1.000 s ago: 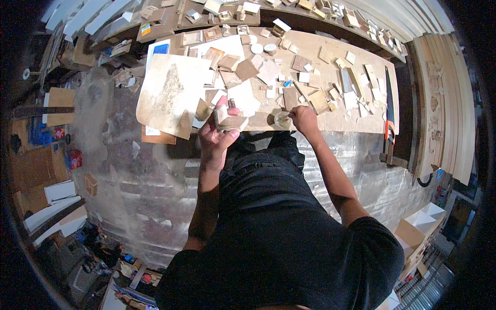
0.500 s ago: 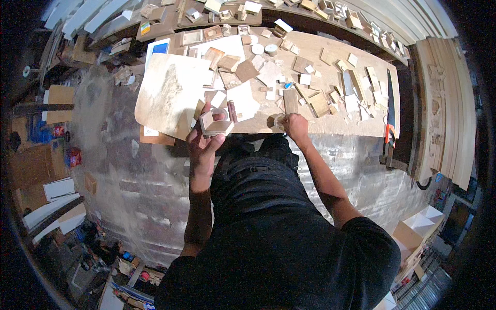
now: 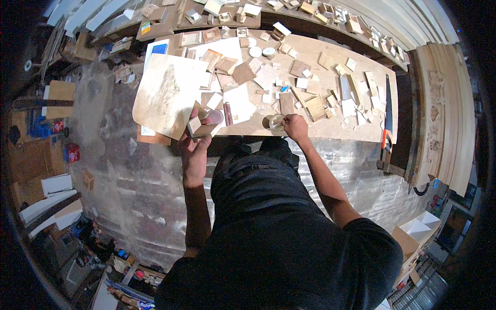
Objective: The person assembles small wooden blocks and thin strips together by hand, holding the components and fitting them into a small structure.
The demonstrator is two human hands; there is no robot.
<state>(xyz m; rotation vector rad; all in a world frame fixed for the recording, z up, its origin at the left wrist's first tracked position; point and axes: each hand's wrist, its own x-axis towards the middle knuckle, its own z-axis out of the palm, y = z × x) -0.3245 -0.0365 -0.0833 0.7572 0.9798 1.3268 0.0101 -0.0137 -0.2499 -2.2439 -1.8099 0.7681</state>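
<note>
Far left, brown panels point(image 3: 59, 98) stand near the rim, with a red package point(image 3: 72, 153) below them and a small brown box point(image 3: 88, 180) on the worn floor point(image 3: 139, 206). On the left end of the workbench point(image 3: 330, 132), a thin plywood sheet point(image 3: 165, 95) with a dark smudge lies over other flat pieces; a blue patch point(image 3: 159, 48) shows just beyond its far edge.

Left hand point(image 3: 195, 155) next — gripping a small wooden piece point(image 3: 196, 127) made of boards set at an angle, thumb on the near side, held up at the bench's front edge beside the plywood sheet. Right of it, a dark reddish-brown stick point(image 3: 228, 113) lies on white paper point(image 3: 243, 106). Beyond the paper: loose wood offcuts point(image 3: 243, 73) and two round white discs point(image 3: 255, 52) side by side.

Then a clear cup point(image 3: 275, 124) near the front edge. Right hand point(image 3: 296, 127) is at the cup's right side, fingers curled in closed — cannot tell whether they pinch the rim or something thin. A brown wood strip point(image 3: 286, 103) lies just past the cup, a small blue item point(image 3: 284, 89) beyond that.

Farther right, wooden blocks point(image 3: 315, 108) are scattered, then an orange-handled handsaw point(image 3: 387, 137) along the bench's right end. Long pale planks point(image 3: 449, 119) stack past it.
</note>
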